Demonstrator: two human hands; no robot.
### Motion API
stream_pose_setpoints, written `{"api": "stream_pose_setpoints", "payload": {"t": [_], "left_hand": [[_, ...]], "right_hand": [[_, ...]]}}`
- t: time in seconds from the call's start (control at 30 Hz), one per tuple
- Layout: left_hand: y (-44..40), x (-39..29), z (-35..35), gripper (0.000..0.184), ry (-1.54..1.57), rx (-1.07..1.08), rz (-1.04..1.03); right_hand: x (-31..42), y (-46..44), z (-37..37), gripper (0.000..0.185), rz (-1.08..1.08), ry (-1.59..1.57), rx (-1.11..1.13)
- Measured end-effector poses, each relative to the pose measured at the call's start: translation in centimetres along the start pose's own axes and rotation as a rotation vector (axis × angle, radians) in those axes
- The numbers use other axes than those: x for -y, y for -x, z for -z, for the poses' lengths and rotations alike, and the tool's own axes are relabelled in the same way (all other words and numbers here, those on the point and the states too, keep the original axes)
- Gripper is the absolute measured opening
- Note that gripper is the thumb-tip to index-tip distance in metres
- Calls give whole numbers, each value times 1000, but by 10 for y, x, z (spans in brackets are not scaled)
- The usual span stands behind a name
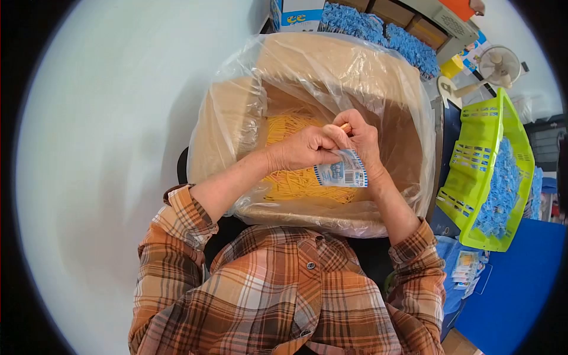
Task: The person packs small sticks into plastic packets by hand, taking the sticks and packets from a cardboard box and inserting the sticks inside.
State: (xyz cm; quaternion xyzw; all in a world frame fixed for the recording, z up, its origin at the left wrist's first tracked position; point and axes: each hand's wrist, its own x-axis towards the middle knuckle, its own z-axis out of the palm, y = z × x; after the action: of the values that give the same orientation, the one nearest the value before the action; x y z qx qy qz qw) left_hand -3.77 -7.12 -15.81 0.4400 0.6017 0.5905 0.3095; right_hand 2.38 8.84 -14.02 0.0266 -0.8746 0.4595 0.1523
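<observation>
While both hands meet over a large brown cardboard carton lined with clear plastic film, the left hand's grip pinches a small clear packet with blue-and-white print. The right hand's grip is closed, seemingly on a few orange-yellow stick ends, though overlapping fingers partly hide the hold. Work on this packet looks unfinished; its contents cannot be made out. Many thin yellow sticks lie loose inside the carton, so plenty appears left. Rightward, a lime-green slotted plastic basket holds heaped blue-and-white pieces, possibly similar packets.
</observation>
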Motion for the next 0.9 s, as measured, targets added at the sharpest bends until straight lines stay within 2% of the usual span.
{"api": "stream_pose_setpoints", "payload": {"t": [0.03,0.1,0.2,0.3,0.37,0.47,0.57,0.7,0.9], "left_hand": [[0,0,1,8,-15,4,-7],[1,-1,4,10,-41,11,-18],[0,-18,8,12,6,66,221],[-2,-5,8,13,40,61,182],[-3,0,8,12,82,-48,201],[-2,-7,12,11,132,-188,239],[-1,-13,16,11,132,-234,262],[-2,-5,17,11,240,-197,259],[-5,-6,13,12,371,-162,346]], "right_hand": [[-2,-1,-5,24,49,-6,-66],[0,-3,-8,21,-10,-29,-94],[1,-5,-12,21,-130,-137,-148],[-7,-10,-4,20,-155,-193,-183],[-16,-12,9,18,-134,-226,-242],[-20,-14,50,18,-300,-435,-328],[7,-9,72,18,-391,-620,-216],[32,-6,76,21,-540,-613,-34],[23,0,62,24,-558,-558,-45]]}}
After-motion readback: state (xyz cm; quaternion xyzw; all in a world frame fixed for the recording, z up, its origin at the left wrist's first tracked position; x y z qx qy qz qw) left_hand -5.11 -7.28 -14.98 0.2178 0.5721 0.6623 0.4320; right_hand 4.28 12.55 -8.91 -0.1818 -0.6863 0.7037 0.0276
